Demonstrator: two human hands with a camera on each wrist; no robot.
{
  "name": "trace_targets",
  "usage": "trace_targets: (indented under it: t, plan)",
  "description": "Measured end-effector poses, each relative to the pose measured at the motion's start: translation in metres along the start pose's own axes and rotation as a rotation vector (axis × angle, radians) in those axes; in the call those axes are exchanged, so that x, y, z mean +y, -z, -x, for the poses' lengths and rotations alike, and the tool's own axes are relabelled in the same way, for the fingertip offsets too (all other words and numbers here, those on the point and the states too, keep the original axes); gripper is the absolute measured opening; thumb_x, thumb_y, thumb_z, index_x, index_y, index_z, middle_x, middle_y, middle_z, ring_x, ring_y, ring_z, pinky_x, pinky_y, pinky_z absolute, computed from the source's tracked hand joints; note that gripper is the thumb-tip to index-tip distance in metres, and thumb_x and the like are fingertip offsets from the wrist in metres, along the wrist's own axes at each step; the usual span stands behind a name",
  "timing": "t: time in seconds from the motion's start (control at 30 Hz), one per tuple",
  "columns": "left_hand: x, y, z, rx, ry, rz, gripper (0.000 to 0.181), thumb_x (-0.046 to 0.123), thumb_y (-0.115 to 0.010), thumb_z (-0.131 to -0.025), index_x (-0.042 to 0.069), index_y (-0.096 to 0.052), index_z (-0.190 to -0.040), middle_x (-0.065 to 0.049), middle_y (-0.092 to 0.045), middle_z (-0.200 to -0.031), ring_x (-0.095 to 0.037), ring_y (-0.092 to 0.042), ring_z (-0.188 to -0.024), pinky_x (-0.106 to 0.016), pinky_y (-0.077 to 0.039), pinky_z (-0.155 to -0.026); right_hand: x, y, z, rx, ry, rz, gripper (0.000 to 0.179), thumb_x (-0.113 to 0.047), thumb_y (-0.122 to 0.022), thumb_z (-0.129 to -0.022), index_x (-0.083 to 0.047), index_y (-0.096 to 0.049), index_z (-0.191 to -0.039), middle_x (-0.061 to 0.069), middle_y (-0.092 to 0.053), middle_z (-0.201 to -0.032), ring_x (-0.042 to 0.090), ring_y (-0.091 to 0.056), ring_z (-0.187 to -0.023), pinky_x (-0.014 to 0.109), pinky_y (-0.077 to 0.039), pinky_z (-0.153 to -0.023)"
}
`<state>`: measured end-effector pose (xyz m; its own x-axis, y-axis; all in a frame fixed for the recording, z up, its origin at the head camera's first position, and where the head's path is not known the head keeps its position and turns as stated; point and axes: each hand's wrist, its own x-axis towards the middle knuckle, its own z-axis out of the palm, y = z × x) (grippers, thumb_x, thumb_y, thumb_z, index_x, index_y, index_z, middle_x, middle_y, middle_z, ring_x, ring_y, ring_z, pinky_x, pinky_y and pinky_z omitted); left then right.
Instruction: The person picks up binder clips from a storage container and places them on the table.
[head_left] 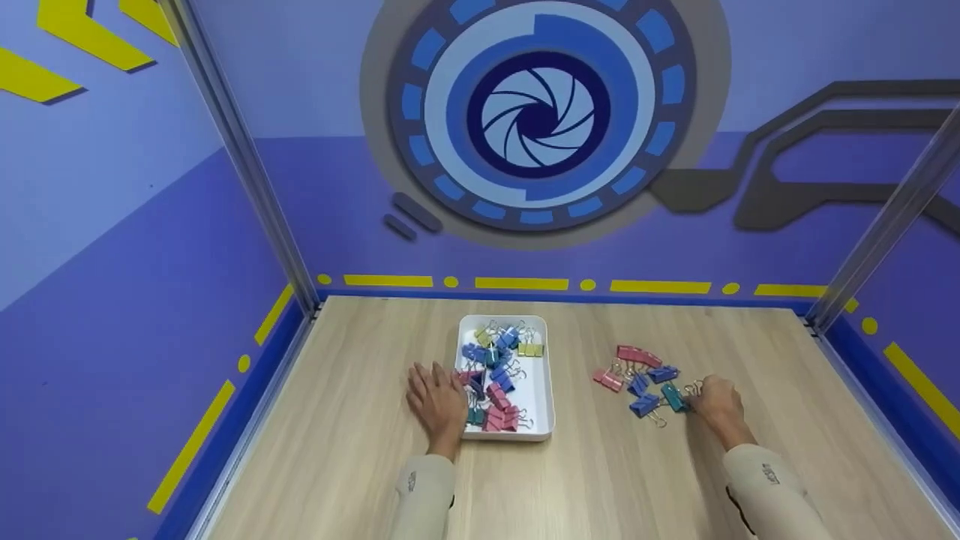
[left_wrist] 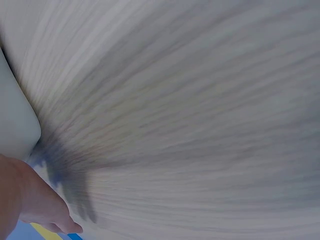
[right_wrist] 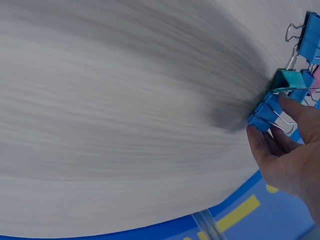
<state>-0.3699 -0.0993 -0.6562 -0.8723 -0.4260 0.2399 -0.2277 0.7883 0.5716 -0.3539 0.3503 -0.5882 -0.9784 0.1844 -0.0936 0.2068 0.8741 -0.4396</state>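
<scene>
My left hand rests with straight fingers along the left rim of a white tray of binder clips. In the left wrist view only part of that hand shows, beside the tray's pale outer wall. Over on the right, my right hand is at the edge of a small pile of clips. The right wrist view has its thumb and fingers pinching a blue binder clip with wire handles. Touching or just behind that clip is a teal binder clip. The head view mostly hides the pinched clip.
Other loose clips in the pile include a red one, a pink one and a blue one. Inside the tray lie several blue, yellow, pink and teal clips. Purple panels and metal posts border the wooden table.
</scene>
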Motion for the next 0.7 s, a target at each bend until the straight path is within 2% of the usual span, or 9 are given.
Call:
trace_targets:
  t: [0.1, 0.2, 0.33, 0.43, 0.5, 0.6, 0.7]
  plan:
    - [0.0, -0.001, 0.0, -0.001, -0.003, -0.004, 0.056, 0.035, -0.043, -0.107, 0.0, -0.047, -0.15, -0.029, -0.027, -0.165, -0.045, -0.019, -0.156, -0.065, -0.016, -0.124, -0.003, -0.001, 0.0, -0.014, 0.004, -0.023, 0.02, -0.005, -0.065, -0.096, 0.015, -0.059, -0.096, 0.009, -0.05, -0.075, 0.02, -0.052, -0.069, 0.028, -0.041, -0.055]
    - [0.0, 0.0, -0.001, 0.012, -0.008, -0.002, 0.056, 0.035, -0.044, -0.107, -0.001, -0.048, -0.149, -0.029, -0.028, -0.164, -0.046, -0.02, -0.156, -0.066, -0.017, -0.123, -0.01, 0.001, -0.004, 0.001, 0.05, -0.023, 0.02, -0.004, -0.063, -0.096, 0.016, -0.06, -0.096, 0.012, -0.051, -0.076, 0.022, -0.052, -0.069, 0.031, -0.043, -0.056]
    - [-0.001, 0.002, -0.001, 0.018, -0.003, -0.003, 0.055, 0.035, -0.043, -0.107, 0.0, -0.048, -0.15, -0.029, -0.029, -0.164, -0.045, -0.02, -0.156, -0.065, -0.017, -0.123, -0.031, 0.009, -0.012, 0.07, 0.163, 0.049, 0.021, 0.0, -0.064, -0.093, 0.02, -0.06, -0.096, 0.028, -0.058, -0.085, 0.034, -0.061, -0.076, 0.045, -0.054, -0.065]
    - [-0.001, 0.002, -0.001, 0.013, 0.002, -0.009, 0.055, 0.035, -0.042, -0.108, 0.0, -0.047, -0.15, -0.029, -0.028, -0.165, -0.045, -0.02, -0.156, -0.064, -0.017, -0.124, -0.058, 0.012, -0.016, 0.128, 0.25, 0.072, 0.025, 0.002, -0.065, -0.091, 0.023, -0.059, -0.103, 0.04, -0.06, -0.101, 0.049, -0.066, -0.091, 0.056, -0.057, -0.079]
    - [-0.001, 0.003, 0.0, 0.009, 0.005, -0.01, 0.055, 0.035, -0.042, -0.108, 0.0, -0.047, -0.151, -0.029, -0.027, -0.165, -0.044, -0.019, -0.156, -0.064, -0.017, -0.124, -0.08, 0.011, -0.016, 0.144, 0.304, 0.038, 0.03, 0.004, -0.065, -0.091, 0.024, -0.058, -0.113, 0.042, -0.06, -0.111, 0.055, -0.065, -0.101, 0.058, -0.056, -0.086]
    - [0.0, 0.003, 0.001, 0.009, 0.004, -0.003, 0.055, 0.035, -0.043, -0.108, 0.0, -0.047, -0.15, -0.029, -0.026, -0.165, -0.044, -0.019, -0.156, -0.064, -0.016, -0.124, -0.115, 0.003, -0.014, 0.161, 0.402, -0.017, 0.036, 0.006, -0.064, -0.091, 0.022, -0.058, -0.122, 0.042, -0.06, -0.121, 0.054, -0.064, -0.109, 0.057, -0.056, -0.092]
    - [0.001, 0.001, 0.002, 0.004, 0.004, 0.006, 0.055, 0.035, -0.044, -0.108, 0.0, -0.047, -0.151, -0.028, -0.027, -0.165, -0.044, -0.019, -0.156, -0.064, -0.015, -0.124, -0.147, -0.008, -0.009, 0.117, 0.491, -0.072, 0.035, 0.006, -0.065, -0.091, 0.019, -0.06, -0.123, 0.039, -0.061, -0.125, 0.052, -0.064, -0.113, 0.056, -0.055, -0.095]
